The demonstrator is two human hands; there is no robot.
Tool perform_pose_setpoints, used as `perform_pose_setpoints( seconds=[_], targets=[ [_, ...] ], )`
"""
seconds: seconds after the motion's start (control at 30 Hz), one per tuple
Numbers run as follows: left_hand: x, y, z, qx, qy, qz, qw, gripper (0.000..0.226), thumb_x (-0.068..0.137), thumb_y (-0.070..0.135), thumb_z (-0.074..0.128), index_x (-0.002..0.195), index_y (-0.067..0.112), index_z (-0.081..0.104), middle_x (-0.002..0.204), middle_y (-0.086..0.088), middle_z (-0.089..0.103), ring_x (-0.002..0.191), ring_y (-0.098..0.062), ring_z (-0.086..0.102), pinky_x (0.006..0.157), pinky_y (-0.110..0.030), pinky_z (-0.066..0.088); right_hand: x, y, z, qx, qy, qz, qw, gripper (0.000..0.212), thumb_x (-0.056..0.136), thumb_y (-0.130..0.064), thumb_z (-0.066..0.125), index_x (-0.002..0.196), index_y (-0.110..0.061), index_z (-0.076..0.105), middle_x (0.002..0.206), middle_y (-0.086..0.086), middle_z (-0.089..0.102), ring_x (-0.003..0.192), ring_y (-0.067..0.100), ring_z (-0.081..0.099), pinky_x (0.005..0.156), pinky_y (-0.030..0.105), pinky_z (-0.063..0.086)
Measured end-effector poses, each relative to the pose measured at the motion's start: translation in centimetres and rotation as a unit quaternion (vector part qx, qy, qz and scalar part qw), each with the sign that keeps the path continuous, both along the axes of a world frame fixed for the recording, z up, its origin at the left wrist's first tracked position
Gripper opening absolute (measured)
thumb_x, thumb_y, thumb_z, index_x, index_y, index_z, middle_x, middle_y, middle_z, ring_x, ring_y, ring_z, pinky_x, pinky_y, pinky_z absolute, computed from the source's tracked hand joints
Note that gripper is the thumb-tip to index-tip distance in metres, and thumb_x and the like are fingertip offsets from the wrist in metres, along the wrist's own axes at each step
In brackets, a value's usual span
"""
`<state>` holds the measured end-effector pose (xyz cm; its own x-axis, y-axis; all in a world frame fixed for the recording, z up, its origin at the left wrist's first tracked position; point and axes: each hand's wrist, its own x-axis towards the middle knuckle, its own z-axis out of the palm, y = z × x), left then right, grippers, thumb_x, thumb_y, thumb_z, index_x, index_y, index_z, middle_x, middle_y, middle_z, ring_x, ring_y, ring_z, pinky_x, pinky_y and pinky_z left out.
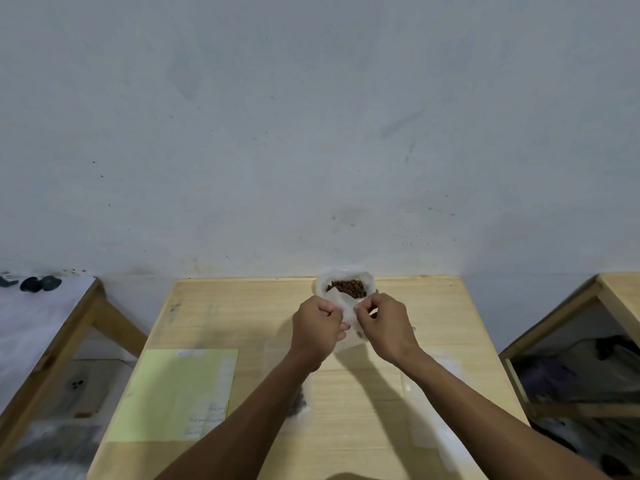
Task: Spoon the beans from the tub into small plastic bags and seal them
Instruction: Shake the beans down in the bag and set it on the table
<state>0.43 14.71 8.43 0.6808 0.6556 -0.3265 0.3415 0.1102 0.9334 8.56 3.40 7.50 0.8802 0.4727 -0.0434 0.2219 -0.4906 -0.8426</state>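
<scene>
- Small clear plastic bag (348, 315), limp and crinkled, held above wooden table (381, 382).
- Pinched by left hand (317, 329) and right hand (384, 325).
- Behind: brown beans (347, 287) heaped in white tub (325, 284).

Scuffed pale wall (311, 116), wooden tables (450, 341)

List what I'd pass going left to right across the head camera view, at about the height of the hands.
White-covered side table → yellow-green sheet on the wooden table → left hand → small plastic bag pinched between both hands → right hand → wooden shelf frame.
</scene>
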Motion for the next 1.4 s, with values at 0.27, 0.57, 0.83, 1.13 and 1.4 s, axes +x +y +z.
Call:
perform_pose_setpoints(
  seconds=[0.27,0.57,0.83,1.13,1.4],
  targets=[
    [-1.2,1.0,-0.8,0.259,-0.016,-0.082,0.962,0.044,0.081,0.01,0.067,0.122,0.015,0.054,0.116,0.005,0.054,0.107,-0.013,0.054,0.094,-0.029,0.047,1.3,-0.9,0.2,0.017,0.045,0.027,0.998,0.015,0.094,-0.017,0.057,0.082,-0.014,0.066,0.084,-0.001,0.066,0.075,0.024,0.068,0.067,0.048,0.06],
    [-1.9,2.1,-0.4,0.31,-0.047,-0.191,0.93,0.04,0.081,0.011,0.063,0.12,0.012,0.054,0.103,0.002,0.056,0.073,-0.002,0.049,0.069,-0.007,0.037,1.4,-0.3,1.1,0.104,0.135,-0.029,0.985,0.019,0.093,-0.009,0.058,0.092,-0.016,0.075,0.096,0.007,0.07,0.066,0.03,0.073,0.061,0.049,0.062],
    [-3.3,2.2,-1.1,0.35,-0.068,-0.222,0.907,0.077,0.07,0.059,0.072,0.13,0.019,0.045,0.122,0.012,0.048,0.109,-0.004,0.049,0.089,-0.015,0.043,1.0,0.7,1.4,0.163,0.196,-0.056,0.965,0.017,0.093,-0.005,0.057,0.095,-0.01,0.074,0.102,0.015,0.068,0.077,0.037,0.073,0.056,0.038,0.06],
    [-3.9,1.7,-2.7,0.415,-0.072,-0.119,0.899,0.063,0.076,0.04,0.074,0.128,0.019,0.047,0.124,0.01,0.053,0.113,-0.011,0.051,0.093,-0.031,0.048,0.5,1.4,1.8,0.176,0.267,-0.029,0.947,0.013,0.094,-0.004,0.059,0.098,-0.003,0.072,0.093,0.015,0.07,0.074,0.034,0.073,0.059,0.035,0.059],
    [-4.8,5.6,-2.9,0.37,0.002,-0.101,0.923,0.068,0.075,0.039,0.079,0.133,0.021,0.048,0.131,0.007,0.055,0.114,-0.012,0.053,0.097,-0.031,0.045,4.2,-1.7,-2.5,0.054,0.153,-0.045,0.986,0.013,0.092,-0.018,0.064,0.102,-0.017,0.073,0.095,0.005,0.071,0.084,0.022,0.069,0.078,0.033,0.053]
  ],
)
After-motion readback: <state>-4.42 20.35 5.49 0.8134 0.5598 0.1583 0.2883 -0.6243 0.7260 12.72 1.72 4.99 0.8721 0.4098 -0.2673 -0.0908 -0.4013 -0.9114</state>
